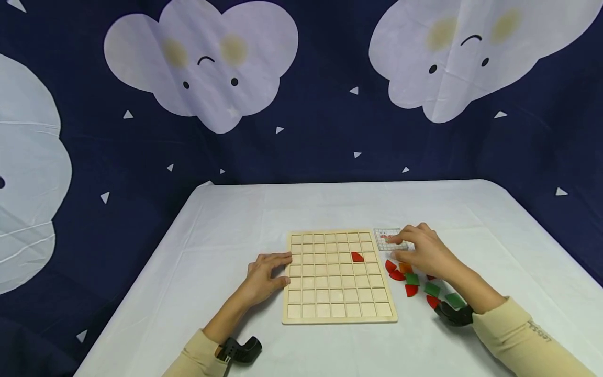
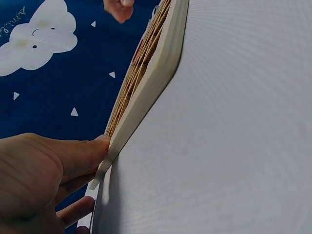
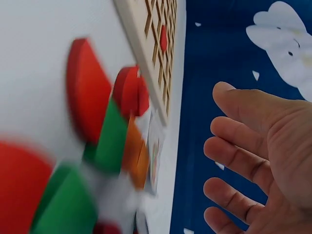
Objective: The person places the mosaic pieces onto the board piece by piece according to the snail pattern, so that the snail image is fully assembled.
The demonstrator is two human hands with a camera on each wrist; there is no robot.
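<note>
A wooden grid board (image 1: 334,277) lies on the table with one red quarter-circle piece (image 1: 357,257) in a cell at its upper right. My left hand (image 1: 265,276) touches the board's left edge with its thumb and fingers; the left wrist view shows the thumb (image 2: 83,153) against the rim. Over a small gridded card (image 1: 383,246) at the board's upper right hovers my right hand (image 1: 426,251), fingers apart and holding nothing. In the right wrist view that hand (image 3: 263,151) has its palm and loosely bent fingers in sight.
Right of the board lie several loose pieces: red quarter circles (image 1: 411,290), green squares (image 1: 412,279) and an orange piece (image 1: 405,267). Some are partly hidden under my right hand and wrist. A dark blue cloud-print curtain (image 1: 325,152) hangs behind the white table (image 1: 339,204).
</note>
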